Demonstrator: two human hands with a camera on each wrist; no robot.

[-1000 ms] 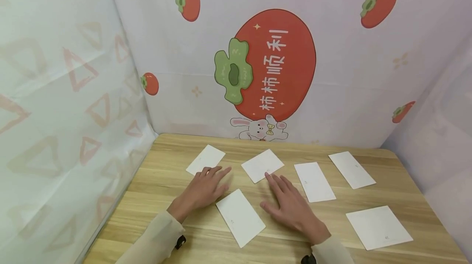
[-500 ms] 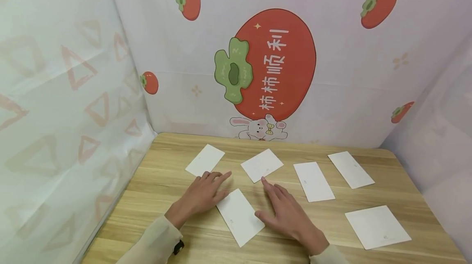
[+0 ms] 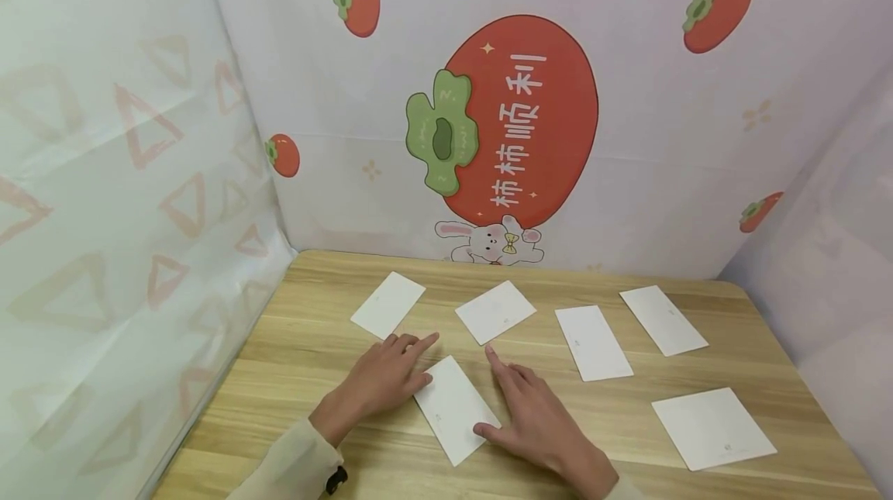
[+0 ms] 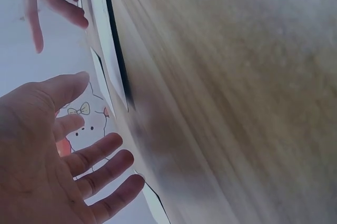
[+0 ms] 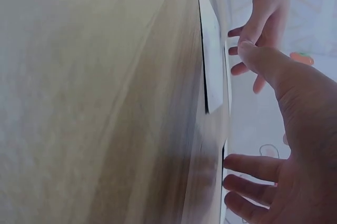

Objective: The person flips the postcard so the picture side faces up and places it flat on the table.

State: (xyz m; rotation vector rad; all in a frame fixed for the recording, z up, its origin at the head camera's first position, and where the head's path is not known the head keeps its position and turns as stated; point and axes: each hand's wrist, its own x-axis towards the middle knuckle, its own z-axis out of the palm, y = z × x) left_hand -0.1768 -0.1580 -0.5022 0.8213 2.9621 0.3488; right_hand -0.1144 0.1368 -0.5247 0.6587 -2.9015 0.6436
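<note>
Left hand (image 3: 380,380) and right hand (image 3: 537,422) both loosely spread, gripping nothing, thumbs over nearest card (image 3: 453,407), well off far edge of tabletop (image 3: 272,384); looks like approach step, next move probably calls for pinching its opposite edges.

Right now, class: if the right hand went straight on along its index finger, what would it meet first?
Probably the white card nearest the printed rabbit, at its near corner; how high the right hand sits is unclear, so it might pass over.
</note>
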